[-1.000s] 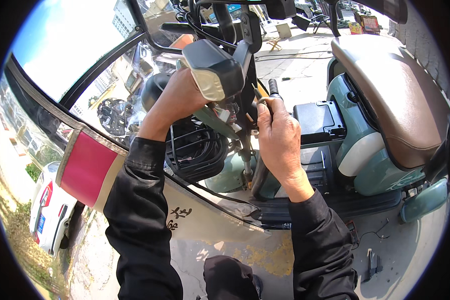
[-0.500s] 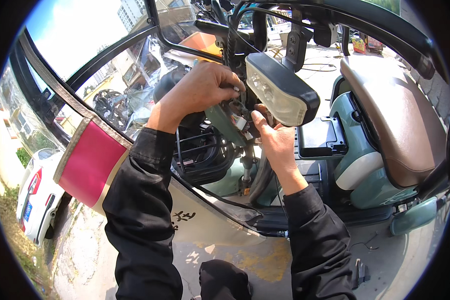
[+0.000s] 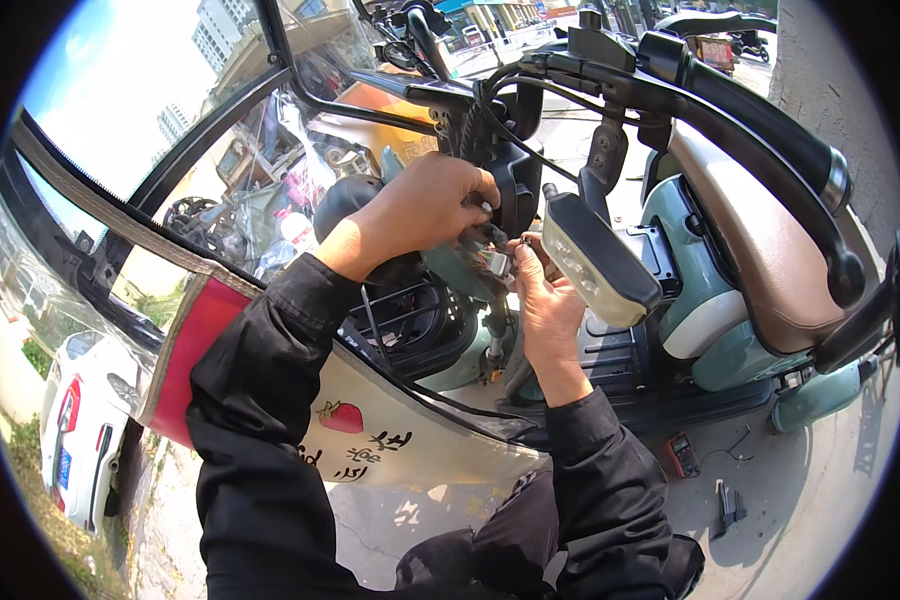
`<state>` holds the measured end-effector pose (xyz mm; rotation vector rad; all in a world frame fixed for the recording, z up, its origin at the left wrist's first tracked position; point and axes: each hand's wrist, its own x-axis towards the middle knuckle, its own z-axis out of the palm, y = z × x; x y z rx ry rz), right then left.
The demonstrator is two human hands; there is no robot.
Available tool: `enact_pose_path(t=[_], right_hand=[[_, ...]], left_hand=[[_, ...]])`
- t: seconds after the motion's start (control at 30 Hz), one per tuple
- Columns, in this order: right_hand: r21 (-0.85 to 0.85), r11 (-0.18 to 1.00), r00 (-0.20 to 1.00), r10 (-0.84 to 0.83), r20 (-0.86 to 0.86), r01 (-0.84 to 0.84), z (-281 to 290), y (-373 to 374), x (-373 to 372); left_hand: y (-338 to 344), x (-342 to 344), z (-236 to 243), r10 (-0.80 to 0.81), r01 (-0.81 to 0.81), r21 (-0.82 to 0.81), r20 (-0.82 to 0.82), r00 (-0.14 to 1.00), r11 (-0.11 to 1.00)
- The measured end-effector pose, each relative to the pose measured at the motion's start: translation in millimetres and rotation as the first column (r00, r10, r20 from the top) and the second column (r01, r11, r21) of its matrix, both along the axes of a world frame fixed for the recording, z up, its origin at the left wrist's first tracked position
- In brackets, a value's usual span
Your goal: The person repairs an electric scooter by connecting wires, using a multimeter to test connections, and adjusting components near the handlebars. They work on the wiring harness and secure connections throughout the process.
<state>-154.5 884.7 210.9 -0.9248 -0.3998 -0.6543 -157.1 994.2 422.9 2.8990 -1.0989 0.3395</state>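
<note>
"As the head camera looks down, what is the left hand (image 3: pixel 420 200) doing?"

"Its thumb and fingers are bent together around a small pale piece (image 3: pixel 486 208), just above a bundle of wiring (image 3: pixel 483 240)."

"And the right hand (image 3: pixel 548 308)?"

"Thumb and forefinger come close together beside a white connector (image 3: pixel 497 263); I cannot tell whether they grip anything."

"Where does that wiring sit?"

"Between the two hands, at the front of a green scooter (image 3: pixel 742 362). A black-backed lamp (image 3: pixel 605 262) hangs just right of the right hand, lower than the handlebar grip (image 3: pixel 760 122)."

"What else is around?"

"A black wire basket (image 3: pixel 410 325) below the left hand, a brown seat (image 3: pixel 745 245) off to the right, and a red-and-black meter (image 3: pixel 684 456) on the ground (image 3: pixel 820 470)."
</note>
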Motion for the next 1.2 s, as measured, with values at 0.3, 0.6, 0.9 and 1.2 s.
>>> enact_pose_path(t=[0.3, 0.6, 0.9, 1.2], right_hand=[[0.064, 0.99, 0.95, 0.136, -0.281, -0.123, 21.2, -2.0, -22.7], [0.115, 0.98, 0.949, 0.189, -0.254, -0.164, 37.0, -3.0, -34.9], [0.11, 0.972, 0.931, 0.231, -0.283, -0.208, 18.0, -6.1, -21.4], [-0.442, 0.895, 0.998, -0.063, 0.024, 0.067, -5.5, -4.4, 2.1]], left_hand=[[25.5, -15.1, -4.8, 0.089, -0.075, -0.056, 0.321, 0.943, 0.996], [30.3, -24.0, -4.8, 0.011, -0.046, 0.119, 0.282, 0.959, 0.992], [25.5, -29.7, -5.5, 0.092, -0.147, 0.154, 0.316, 0.944, 0.977], [33.3, -38.7, -1.6, 0.087, -0.113, 0.138, 0.179, 0.98, 0.984]])
